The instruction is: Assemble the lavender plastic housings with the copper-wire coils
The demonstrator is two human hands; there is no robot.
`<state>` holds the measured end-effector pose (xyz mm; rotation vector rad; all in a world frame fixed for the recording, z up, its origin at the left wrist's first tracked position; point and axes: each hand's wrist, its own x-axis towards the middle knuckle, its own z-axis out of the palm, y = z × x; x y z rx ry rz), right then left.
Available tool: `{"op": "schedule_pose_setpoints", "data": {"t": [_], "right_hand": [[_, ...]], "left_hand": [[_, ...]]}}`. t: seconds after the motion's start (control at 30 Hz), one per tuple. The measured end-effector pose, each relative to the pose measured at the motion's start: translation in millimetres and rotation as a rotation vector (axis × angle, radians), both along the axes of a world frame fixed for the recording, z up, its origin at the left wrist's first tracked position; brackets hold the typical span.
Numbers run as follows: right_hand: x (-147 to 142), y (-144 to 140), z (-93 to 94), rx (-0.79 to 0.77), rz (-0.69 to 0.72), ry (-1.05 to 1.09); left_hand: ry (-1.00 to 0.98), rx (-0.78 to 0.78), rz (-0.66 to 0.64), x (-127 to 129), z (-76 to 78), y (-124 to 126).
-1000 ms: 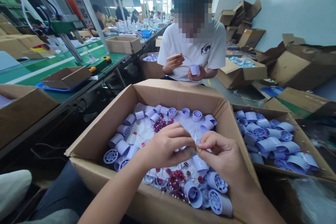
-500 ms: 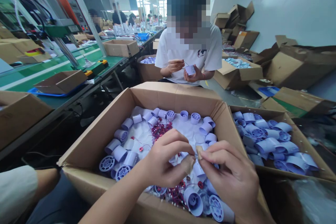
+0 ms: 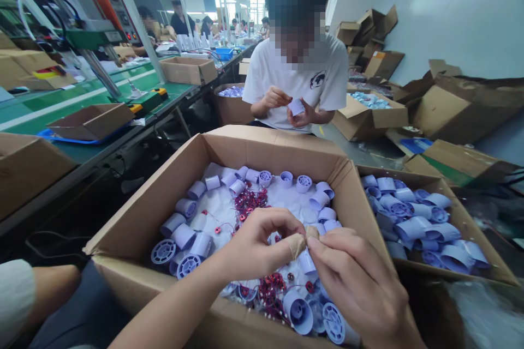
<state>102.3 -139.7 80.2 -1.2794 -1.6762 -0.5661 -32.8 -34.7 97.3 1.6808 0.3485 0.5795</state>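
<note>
Over the open cardboard box (image 3: 135, 218), my left hand (image 3: 266, 242) and my right hand (image 3: 356, 278) meet at the fingertips, both pinched closed. Tan tape (image 3: 295, 245) wraps my left thumb, and a similar tan wrap (image 3: 312, 231) shows at the right fingertips. Whatever lies between the fingers is too small or hidden to make out. Below and around the hands, pale purple plastic cups (image 3: 298, 312), some with spoked ends, lie along the box walls. Small red parts with thin wires (image 3: 250, 200) are heaped on white plastic sheeting (image 3: 286, 196).
A second box of purple cups (image 3: 413, 226) stands at the right. Across from me a person in a white shirt (image 3: 295, 84) holds a purple cup (image 3: 296, 107). A green conveyor bench (image 3: 135, 87) runs along the left, and cardboard boxes (image 3: 462, 98) are piled at the right.
My fingertips have come together, closing the small gap between the hands. The person opposite has brought one hand nearer to the cup. The view has shifted slightly.
</note>
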Motion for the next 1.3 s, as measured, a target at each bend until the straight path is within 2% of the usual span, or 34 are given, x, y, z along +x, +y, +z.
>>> {"op": "schedule_pose_setpoints", "data": {"t": [0.13, 0.3, 0.43, 0.7, 0.93, 1.1, 1.17, 1.3], "right_hand": [[1, 2, -2.6, -0.024, 0.042, -0.011], [1, 4, -5.8, 0.004, 0.012, 0.021], [1, 5, -3.1, 0.033, -0.023, 0.019], [3, 7, -5.7, 0.032, -0.053, 0.023], [6, 8, -11.7, 0.043, -0.041, 0.052], [18, 5, -14.4, 0.134, -0.164, 0.165], [19, 6, -13.5, 0.13, -0.164, 0.169], [13, 10, -10.3, 0.065, -0.06, 0.09]], "left_hand": [[0.029, -0.078, 0.0, 1, -1.3, 2], [0.029, -0.287, 0.01, 4, -2.2, 5], [0.062, -0.357, 0.046, 5, 0.2, 6], [0.101, -0.33, 0.072, 5, 0.0, 9], [0.114, -0.203, 0.111, 6, -2.1, 9], [0.093, -0.197, 0.209, 4, -6.0, 20], [0.059, -0.245, 0.177, 4, -6.6, 22], [-0.008, -0.304, 0.016, 5, -7.1, 14]]}}
